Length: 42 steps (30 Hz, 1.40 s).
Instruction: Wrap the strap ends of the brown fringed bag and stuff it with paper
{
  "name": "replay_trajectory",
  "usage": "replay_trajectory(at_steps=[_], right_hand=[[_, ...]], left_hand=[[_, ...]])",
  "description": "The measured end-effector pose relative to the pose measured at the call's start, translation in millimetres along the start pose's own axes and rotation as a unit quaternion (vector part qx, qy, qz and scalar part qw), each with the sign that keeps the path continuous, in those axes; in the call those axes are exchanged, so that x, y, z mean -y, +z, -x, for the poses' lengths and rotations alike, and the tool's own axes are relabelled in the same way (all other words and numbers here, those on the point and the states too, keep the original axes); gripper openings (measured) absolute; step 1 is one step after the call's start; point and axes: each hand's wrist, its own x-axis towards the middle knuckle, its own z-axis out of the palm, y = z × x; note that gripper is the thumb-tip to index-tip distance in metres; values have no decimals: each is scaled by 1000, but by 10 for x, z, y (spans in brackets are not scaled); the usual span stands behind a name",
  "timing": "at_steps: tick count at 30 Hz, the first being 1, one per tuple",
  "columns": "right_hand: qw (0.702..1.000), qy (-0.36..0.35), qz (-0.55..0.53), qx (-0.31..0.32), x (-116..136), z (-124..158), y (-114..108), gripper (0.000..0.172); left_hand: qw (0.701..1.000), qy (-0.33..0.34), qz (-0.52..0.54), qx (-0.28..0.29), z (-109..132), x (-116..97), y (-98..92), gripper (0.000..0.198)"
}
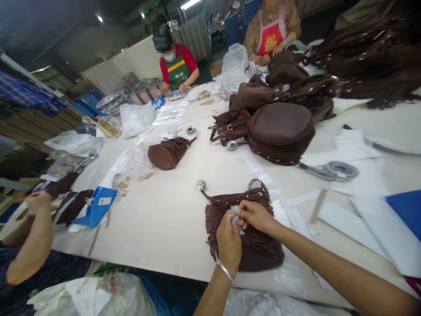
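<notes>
A dark brown fringed bag [259,252] lies on the pale table near its front edge. Above it, my left hand [229,239] and my right hand [255,216] meet, both with fingers closed on a small grey translucent wrapping [236,219]. What is inside this wrapping, if anything, cannot be made out. A bracelet circles my left wrist. Gold eyelets and a drawstring run along the bag's top edge, with round wrapped pieces at the cord ends.
Brown bags [279,127] are heaped at the back right. A smaller fringed bag [166,154] lies at centre-left. A blue holder [98,206] stands near another person's arm at left. White sheets [355,224] lie at right. Two people work across the table [158,206].
</notes>
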Motion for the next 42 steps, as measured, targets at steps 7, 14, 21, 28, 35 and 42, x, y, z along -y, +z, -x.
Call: replay_trajectory(at_steps=[7, 14, 21, 28, 35, 42], right_hand=[[999, -6, -40, -8, -31, 16, 9, 25], [998, -12, -58, 1, -87, -6, 1, 21], [997, -18, -77, 9, -103, -8, -10, 20], [998, -38, -47, -2, -68, 14, -24, 17], [998, -56, 5, -7, -62, 47, -32, 12], [995, -84, 36, -49, -49, 58, 2, 7]], left_hand=[[999, -28, 22, -15, 69, -30, -20, 33], [992, -62, 99, 47, 43, 71, -81, 21], [995, 12, 75, 72, 97, 21, -155, 28], [899, -198, 369, 130, 60, -67, -262, 47], [824, -229, 488, 176, -94, -117, -118, 24], [801, -284, 491, 191, -213, -154, -159, 18]])
